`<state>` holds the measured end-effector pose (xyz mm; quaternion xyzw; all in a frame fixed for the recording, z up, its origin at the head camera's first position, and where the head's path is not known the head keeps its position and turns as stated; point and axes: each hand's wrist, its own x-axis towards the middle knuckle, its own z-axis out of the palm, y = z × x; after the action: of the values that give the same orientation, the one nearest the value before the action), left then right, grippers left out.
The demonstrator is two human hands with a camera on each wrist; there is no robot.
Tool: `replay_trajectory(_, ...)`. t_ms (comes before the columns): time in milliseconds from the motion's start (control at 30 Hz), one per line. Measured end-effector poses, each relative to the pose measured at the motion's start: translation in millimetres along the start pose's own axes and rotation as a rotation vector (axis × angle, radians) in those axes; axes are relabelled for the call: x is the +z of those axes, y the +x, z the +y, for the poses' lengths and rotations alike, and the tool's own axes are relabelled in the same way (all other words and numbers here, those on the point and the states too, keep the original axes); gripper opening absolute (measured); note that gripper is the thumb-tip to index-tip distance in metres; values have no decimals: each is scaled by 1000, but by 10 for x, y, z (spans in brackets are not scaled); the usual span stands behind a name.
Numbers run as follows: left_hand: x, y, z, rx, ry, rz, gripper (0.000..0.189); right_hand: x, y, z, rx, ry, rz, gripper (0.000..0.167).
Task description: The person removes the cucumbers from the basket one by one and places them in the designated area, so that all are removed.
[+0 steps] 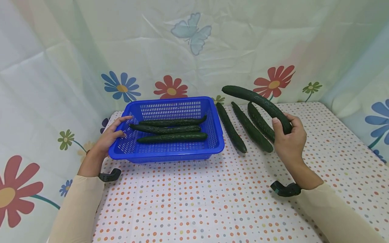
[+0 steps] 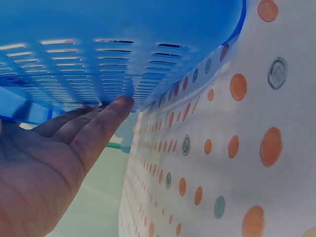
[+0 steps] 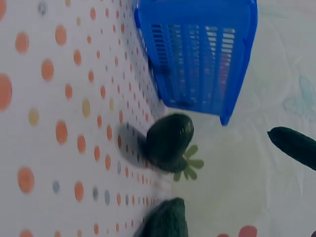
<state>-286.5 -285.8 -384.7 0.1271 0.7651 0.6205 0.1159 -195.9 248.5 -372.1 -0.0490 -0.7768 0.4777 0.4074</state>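
Observation:
A long, curved cucumber (image 1: 258,99) is gripped near its lower end by my right hand (image 1: 290,140), raised above the right side of the table. Its far end points up and left, and its tip also shows at the edge of the right wrist view. My left hand (image 1: 106,139) holds the left rim of a blue plastic basket (image 1: 167,156), thumb over the rim. In the left wrist view its fingers (image 2: 101,128) lie against the slotted outer wall. Inside the basket, three cucumbers (image 1: 173,137) lie side by side, roughly crosswise.
Three more cucumbers (image 1: 232,130) lie slanted on the dotted tablecloth (image 1: 182,202), between the basket and my right hand. A flowered curtain (image 1: 237,44) hangs behind and at both sides of the table. Each wrist carries a black camera mount (image 1: 285,189).

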Motion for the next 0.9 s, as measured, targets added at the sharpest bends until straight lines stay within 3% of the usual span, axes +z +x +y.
replay_trajectory(433,-1,-2,-8,5,-15,-2,66,-219,305,404,171,-97,98,47)
replay_trajectory(900,2,-13,-6,-7,2,13,66,-464,525,720,454,-249,47,57)
